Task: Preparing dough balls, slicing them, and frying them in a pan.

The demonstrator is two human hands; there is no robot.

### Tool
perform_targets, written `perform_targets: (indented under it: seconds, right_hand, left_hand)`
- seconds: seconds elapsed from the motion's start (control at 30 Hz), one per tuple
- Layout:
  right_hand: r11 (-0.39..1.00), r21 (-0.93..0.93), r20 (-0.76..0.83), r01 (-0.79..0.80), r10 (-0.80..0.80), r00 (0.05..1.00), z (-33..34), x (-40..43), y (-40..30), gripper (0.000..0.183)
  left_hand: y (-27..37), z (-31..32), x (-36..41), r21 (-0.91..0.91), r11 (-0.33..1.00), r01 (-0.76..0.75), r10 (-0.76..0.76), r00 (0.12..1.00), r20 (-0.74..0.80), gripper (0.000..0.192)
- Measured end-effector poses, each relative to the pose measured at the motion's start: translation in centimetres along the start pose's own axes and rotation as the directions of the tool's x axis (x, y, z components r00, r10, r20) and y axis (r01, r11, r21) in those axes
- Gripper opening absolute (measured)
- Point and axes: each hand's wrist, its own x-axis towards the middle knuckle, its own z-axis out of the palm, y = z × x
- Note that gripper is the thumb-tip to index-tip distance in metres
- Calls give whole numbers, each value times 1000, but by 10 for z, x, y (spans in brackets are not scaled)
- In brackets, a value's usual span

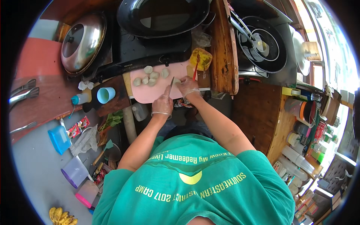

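Both of my hands wear clear plastic gloves and work over a pink cutting board (pixel 152 94). My left hand (pixel 163 106) grips a small knife (pixel 172 81), its index finger stretched along the blade, which points away from me. Close to the blade tip, my right hand (pixel 189 86) has its fingers on a pale dough piece (pixel 177 81), mostly covered by the fingers. Several pale grey-white dough balls (pixel 154 75) lie grouped on the board's left half. Beyond my right hand is a yellow-stained plastic tub (pixel 201 57) with a red-handled utensil (pixel 196 70) leaning out of it.
A black gas stove (pixel 154 46) bearing a large wok (pixel 163 17) stands beyond the board. Left are a domed lid (pixel 83 43), a light-blue cup (pixel 106 95) and a small bottle (pixel 81 99). A wooden partition (pixel 223 50) rises at right, before another pan (pixel 274 63) with tongs.
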Motion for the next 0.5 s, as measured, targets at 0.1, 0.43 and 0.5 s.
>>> perform_targets:
  seconds: [0.1, 0.43, 0.5]
  right_hand:
    - [999, 31, 13, -29, 28, 1000, 10, -1, -1, 35]
    - [882, 442, 108, -166, 131, 985, 24, 8, 14, 32]
    - [864, 473, 123, -173, 129, 984, 25, 5, 13, 33]
  left_hand:
    - [-1, 2, 0, 13, 1000, 18, -18, 1000, 2, 59]
    - [2, 7, 5, 229, 973, 24, -37, 998, 52, 55]
    - [1, 12, 5, 234, 972, 40, -54, 997, 56, 55]
